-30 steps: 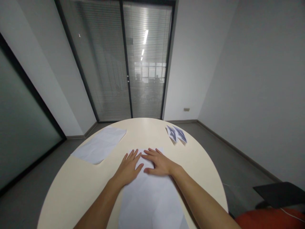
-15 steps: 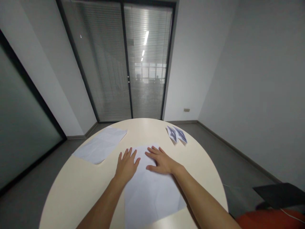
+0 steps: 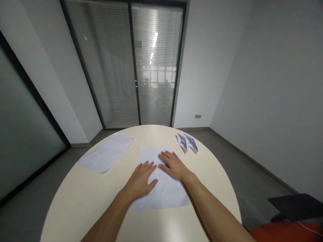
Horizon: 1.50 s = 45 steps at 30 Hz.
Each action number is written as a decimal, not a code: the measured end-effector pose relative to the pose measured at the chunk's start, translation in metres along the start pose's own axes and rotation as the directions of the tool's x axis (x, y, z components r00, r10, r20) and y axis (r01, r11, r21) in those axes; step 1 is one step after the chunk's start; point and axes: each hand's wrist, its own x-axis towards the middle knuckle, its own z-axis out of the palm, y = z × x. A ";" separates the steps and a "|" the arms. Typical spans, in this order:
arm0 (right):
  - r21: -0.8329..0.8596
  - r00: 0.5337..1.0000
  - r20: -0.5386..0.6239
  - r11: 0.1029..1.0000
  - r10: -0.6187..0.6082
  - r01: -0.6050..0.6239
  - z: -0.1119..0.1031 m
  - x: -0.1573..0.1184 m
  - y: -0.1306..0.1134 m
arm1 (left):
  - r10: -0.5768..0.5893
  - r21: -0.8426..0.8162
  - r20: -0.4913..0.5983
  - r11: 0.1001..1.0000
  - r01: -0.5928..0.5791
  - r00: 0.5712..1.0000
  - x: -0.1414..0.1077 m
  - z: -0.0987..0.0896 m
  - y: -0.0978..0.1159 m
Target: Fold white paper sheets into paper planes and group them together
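Note:
A white sheet of paper [image 3: 166, 193] lies on the round table in front of me, its near edge toward my body. Flat on its left part rests my left hand [image 3: 141, 180], fingers stretched out and thumb apart. My right hand [image 3: 174, 167] lies on the upper right part of the same sheet, fingers extended. Neither hand grips anything. Parts of the sheet are hidden beneath the hands and the right forearm.
Another white paper sheet [image 3: 108, 153], slightly creased, lies at the table's left. Two folded paper pieces [image 3: 187, 142] with dark shading sit at the far right of the cream table [image 3: 96, 205]. Beyond the table, a black flat object [image 3: 297, 205] is above something red [image 3: 285, 232].
The sheet has moved away from me and now lies straighter. My left hand has shifted right onto it; my right hand has moved slightly forward and right.

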 end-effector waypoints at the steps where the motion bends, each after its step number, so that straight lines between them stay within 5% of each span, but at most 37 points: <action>1: 0.010 1.000 -0.008 1.000 -0.006 0.007 0.000 0.000 0.000 | -0.003 0.008 0.021 1.000 0.003 1.000 0.000 0.001 -0.002; 9: 0.123 0.975 0.108 0.976 -0.195 0.182 -0.001 -0.006 -0.019 | -0.134 0.080 -0.003 0.988 0.133 0.991 0.002 0.001 -0.007; 20: 0.058 0.987 0.159 0.998 -0.034 0.025 0.002 -0.005 -0.006 | -0.115 0.080 -0.001 0.990 0.114 0.993 0.002 -0.007 0.003; 26: 0.074 0.993 0.100 0.996 -0.062 0.055 0.000 -0.005 -0.010 | -0.122 0.080 0.016 0.989 0.120 0.992 0.003 -0.004 0.003; 36: 0.082 0.988 0.124 0.993 -0.090 0.080 0.002 -0.006 -0.013 | -0.116 0.132 -0.106 0.983 0.130 0.988 0.006 -0.003 -0.005; 45: 0.059 0.990 0.127 0.997 -0.060 0.053 0.004 -0.003 -0.009 | -0.132 0.049 0.026 0.990 0.131 0.991 0.003 0.001 -0.002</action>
